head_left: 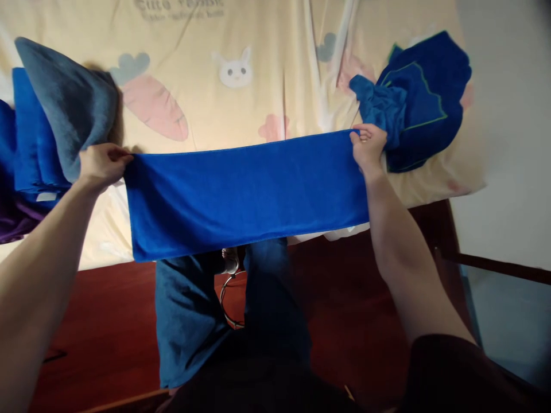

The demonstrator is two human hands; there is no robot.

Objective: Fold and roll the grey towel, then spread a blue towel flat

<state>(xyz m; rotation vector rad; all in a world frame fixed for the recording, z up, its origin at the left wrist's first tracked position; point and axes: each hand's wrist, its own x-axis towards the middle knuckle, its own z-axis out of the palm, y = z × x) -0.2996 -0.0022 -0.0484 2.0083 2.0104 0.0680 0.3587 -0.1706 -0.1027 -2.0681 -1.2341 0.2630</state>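
Observation:
A bright blue towel (pixel 249 195) is stretched sideways between my two hands, over the near edge of the bed. My left hand (pixel 103 165) is closed in a pinch on its upper left corner. At the upper right corner, my right hand (pixel 369 144) grips the cloth between thumb and fingers. The towel's lower edge hangs level with my knees. A grey-blue cloth (pixel 80 103) lies just behind my left hand. Close behind my right hand is a crumpled blue cloth (pixel 381 103), partly on a dark blue cloth with green edging (pixel 451 74).
The cream bed sheet (pixel 206 115) bears carrot and rabbit prints. Folded blue cloths (pixel 37 143) and a purple cloth (pixel 19 218) sit at the far left. My legs (pixel 185 321) are below, above a red-brown floor (pixel 107 327) with a cable (pixel 224 304). A pale wall (pixel 512 143) stands right.

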